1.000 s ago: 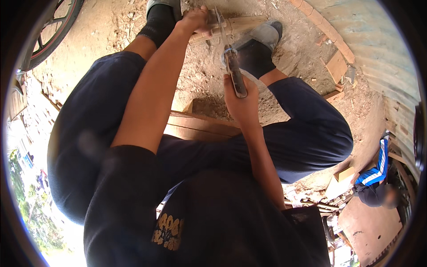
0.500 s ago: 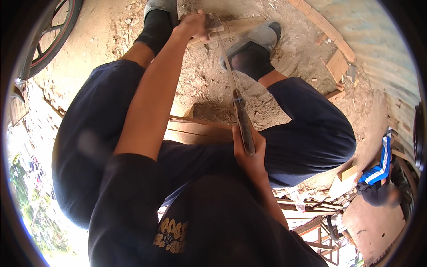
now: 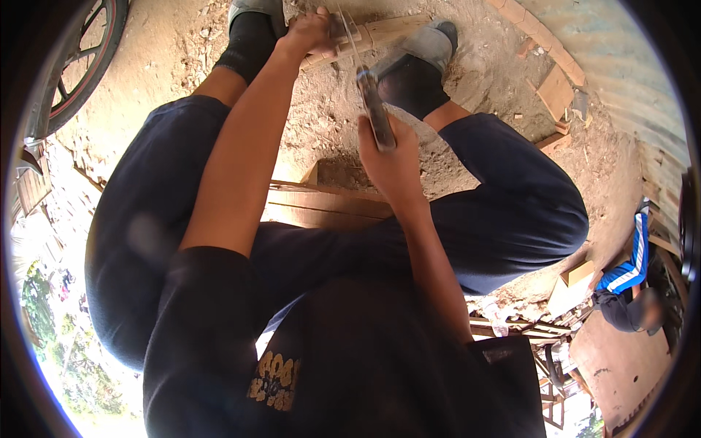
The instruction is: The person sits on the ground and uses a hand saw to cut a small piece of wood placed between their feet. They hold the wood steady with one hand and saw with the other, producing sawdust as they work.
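My right hand [image 3: 396, 162] is wrapped round the dark handle of a handsaw [image 3: 374, 108], whose narrow blade points away from me. At the far end the blade runs beside a small wooden block [image 3: 346, 29]. My left hand [image 3: 310, 33] is closed on that block from its left side, pressing it over a wooden board [image 3: 391, 31] that lies on the ground between my feet. The left fingertips are partly hidden, and the exact contact of blade and wood is hard to make out.
My sandalled feet [image 3: 420, 55] flank the board on bare dirt. A wooden plank [image 3: 328, 208] lies below my knees. Wood offcuts [image 3: 555, 91] sit by a corrugated metal wall [image 3: 628, 66] at right. A wheel [image 3: 91, 58] stands far left; another person [image 3: 624, 292] is at lower right.
My right hand has pushed the handsaw away from me, toward the block, and its forearm now reaches farther forward. My left hand stays on the block, with only a slight shift in view.
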A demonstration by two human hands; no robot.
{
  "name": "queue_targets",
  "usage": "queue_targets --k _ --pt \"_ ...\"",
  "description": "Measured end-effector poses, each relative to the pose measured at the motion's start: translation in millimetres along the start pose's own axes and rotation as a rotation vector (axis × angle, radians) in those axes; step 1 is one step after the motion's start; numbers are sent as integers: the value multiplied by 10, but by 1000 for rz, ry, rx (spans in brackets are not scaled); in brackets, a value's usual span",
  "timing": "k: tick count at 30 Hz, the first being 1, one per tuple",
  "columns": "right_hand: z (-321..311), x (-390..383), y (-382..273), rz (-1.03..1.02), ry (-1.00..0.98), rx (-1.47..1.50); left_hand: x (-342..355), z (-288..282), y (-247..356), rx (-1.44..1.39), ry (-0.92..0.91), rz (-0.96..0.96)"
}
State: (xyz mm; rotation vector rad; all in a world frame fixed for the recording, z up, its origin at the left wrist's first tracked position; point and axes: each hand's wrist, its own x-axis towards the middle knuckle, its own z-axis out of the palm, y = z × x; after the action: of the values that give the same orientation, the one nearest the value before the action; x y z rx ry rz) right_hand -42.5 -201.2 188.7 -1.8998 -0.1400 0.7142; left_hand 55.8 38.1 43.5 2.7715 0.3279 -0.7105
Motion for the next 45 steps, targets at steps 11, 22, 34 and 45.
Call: queue_targets --k 11,22,34,45 --pt "-235 -540 -35 30 23 -62 82 190 -31 221 29 -11" --pt "-371 -924 -55 72 32 16 -203 242 103 272 188 -143" --pt "-406 -822 25 -11 52 45 -64 271 165 255 138 -170" --pt "-691 -1191 -178 47 -25 -38 -100 372 149 213 153 -183"
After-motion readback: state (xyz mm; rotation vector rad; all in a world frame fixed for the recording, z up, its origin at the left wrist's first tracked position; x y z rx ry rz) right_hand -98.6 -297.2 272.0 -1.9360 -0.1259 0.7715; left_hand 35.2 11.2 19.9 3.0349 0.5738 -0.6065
